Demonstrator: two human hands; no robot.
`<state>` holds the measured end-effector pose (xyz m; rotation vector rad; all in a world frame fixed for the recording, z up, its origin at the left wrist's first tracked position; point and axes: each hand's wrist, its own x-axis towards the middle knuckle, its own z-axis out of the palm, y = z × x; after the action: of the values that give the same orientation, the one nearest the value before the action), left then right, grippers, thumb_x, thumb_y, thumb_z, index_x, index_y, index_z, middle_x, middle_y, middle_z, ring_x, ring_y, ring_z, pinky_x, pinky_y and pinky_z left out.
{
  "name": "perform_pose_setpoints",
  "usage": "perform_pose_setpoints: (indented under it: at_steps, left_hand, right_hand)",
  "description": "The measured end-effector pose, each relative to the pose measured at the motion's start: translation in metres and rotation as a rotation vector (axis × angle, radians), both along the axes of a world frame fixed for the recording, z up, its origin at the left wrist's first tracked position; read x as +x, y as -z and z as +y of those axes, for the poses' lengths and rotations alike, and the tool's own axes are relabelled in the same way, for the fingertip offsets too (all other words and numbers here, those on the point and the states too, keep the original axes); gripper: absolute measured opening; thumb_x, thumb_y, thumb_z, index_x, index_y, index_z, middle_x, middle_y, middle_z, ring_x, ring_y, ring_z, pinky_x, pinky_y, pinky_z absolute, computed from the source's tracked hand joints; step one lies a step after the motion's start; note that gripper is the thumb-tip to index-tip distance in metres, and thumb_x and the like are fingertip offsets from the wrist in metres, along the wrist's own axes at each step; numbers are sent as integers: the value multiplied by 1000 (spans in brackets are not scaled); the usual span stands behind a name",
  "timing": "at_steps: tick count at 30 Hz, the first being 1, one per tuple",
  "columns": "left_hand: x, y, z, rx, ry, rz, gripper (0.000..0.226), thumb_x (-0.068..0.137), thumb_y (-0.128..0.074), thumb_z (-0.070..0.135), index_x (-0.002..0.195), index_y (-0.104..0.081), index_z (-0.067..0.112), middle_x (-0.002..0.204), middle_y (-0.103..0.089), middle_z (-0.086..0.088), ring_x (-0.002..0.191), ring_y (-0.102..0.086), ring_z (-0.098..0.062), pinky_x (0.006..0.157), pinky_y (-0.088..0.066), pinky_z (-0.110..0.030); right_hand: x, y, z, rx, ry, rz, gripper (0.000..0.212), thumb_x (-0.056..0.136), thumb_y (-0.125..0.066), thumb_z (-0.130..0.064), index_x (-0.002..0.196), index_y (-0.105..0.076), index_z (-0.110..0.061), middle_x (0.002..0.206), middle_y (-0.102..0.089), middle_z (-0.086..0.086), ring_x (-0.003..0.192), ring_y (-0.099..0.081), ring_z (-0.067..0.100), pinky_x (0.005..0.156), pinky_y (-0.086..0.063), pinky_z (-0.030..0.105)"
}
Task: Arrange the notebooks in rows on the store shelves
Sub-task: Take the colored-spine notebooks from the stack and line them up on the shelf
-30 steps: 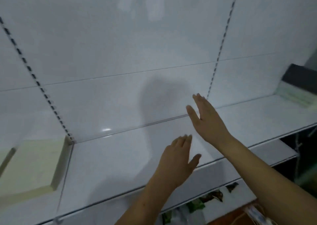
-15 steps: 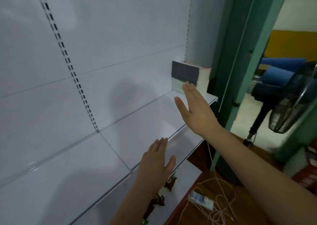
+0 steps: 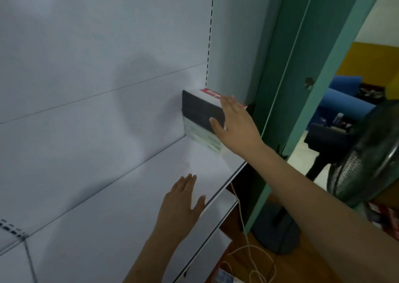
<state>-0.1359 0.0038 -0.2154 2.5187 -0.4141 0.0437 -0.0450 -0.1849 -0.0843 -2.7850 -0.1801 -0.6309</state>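
Observation:
A stack of notebooks (image 3: 199, 118) sits at the far right end of the white shelf (image 3: 121, 207), against the back panel. Its upper half has dark spines, its lower half pale green ones, and the top cover is red and white. My right hand (image 3: 234, 123) reaches the stack's near corner: the fingers lie straight over the top and the thumb touches the dark side. My left hand (image 3: 183, 200) hovers flat and open above the shelf near its front edge, holding nothing.
A teal door frame (image 3: 287, 101) stands right of the shelving. A black standing fan (image 3: 362, 157) is at the far right, its base on the wooden floor. White cables (image 3: 248, 250) trail below the shelf. A lower shelf (image 3: 213, 224) juts out underneath.
The view has swung right along the shelf. My right hand has moved forward onto the notebook stack. My left hand has followed to the right, still open.

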Motion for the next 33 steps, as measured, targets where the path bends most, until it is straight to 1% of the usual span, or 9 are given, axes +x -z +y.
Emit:
perform_pose_setpoints:
  at_steps: [6, 10, 13, 15, 18, 20, 22, 29, 33]
  left_hand:
    - [45, -5, -13, 63, -45, 27, 64, 100, -42, 50, 156, -21, 26, 163, -21, 7, 150, -15, -11, 121, -19, -30]
    - [65, -9, -21, 41, -126, 11, 64, 100, -43, 51, 155, -22, 27, 162, -22, 9, 149, -16, -10, 118, -14, -26]
    - [81, -25, -31, -21, -150, -26, 61, 99, -49, 47, 153, -29, 26, 159, -29, 9, 146, -23, -7, 115, -13, -18]
    - [91, -44, -39, -185, -185, -9, 55, 98, -51, 45, 149, -38, 27, 150, -39, 15, 136, -36, -1, 110, -20, -13]
    - [104, -79, -54, -701, -254, 174, 36, 99, -48, 48, 133, -50, 38, 135, -55, 19, 116, -54, 9, 102, -40, -13]
    - [117, -95, -64, -1185, -241, 380, 39, 100, -44, 49, 132, -52, 29, 132, -63, 1, 116, -64, -10, 105, -48, -34]
    - [130, -108, -71, -1501, -222, 529, 46, 101, -40, 48, 133, -54, 17, 126, -67, -12, 114, -66, -28, 101, -50, -48]
    - [150, -116, -84, -1524, -389, 424, 20, 102, -43, 7, 109, -61, 8, 97, -77, -8, 101, -70, -30, 90, -56, -46]
    - [153, -117, -74, -1476, -367, 380, 22, 101, -41, 4, 110, -60, 11, 108, -74, -7, 102, -70, -26, 86, -58, -43]
  right_hand:
    - [85, 22, -34, -21, 62, 185, 77, 94, -42, -62, 151, -25, -13, 157, -31, 9, 144, -30, 29, 118, -28, 45]
    - [104, 29, -41, 43, 32, 87, 55, 98, -42, -56, 124, -59, -11, 125, -63, 8, 113, -60, 24, 94, -49, 33]
    - [91, 30, -40, -17, -24, -5, 47, 102, -37, -48, 128, -59, -16, 125, -65, 4, 109, -63, 18, 89, -54, 30]
    - [79, 28, -37, 57, -89, -13, 44, 103, -39, -42, 136, -55, -18, 136, -59, 3, 122, -58, 20, 102, -47, 33]
    - [56, 31, -26, 79, -166, -122, 39, 97, -61, -22, 136, -57, -17, 136, -60, 4, 124, -58, 23, 106, -43, 40]
    - [43, 40, -20, 28, -190, -251, 54, 76, -82, -7, 126, -65, -13, 124, -67, 6, 112, -66, 25, 98, -44, 42]
    - [37, 48, -21, 39, -248, -320, 62, 63, -89, -1, 121, -68, -10, 118, -70, 7, 108, -68, 24, 97, -40, 42]
    - [45, 54, -40, 16, -402, -366, 58, 67, -88, -13, 121, -68, -11, 121, -69, 5, 115, -64, 22, 103, -41, 45]
    - [58, 47, -65, 68, -288, -121, 85, 78, -77, -47, 147, -38, -15, 146, -49, 4, 138, -42, 24, 116, -15, 41]
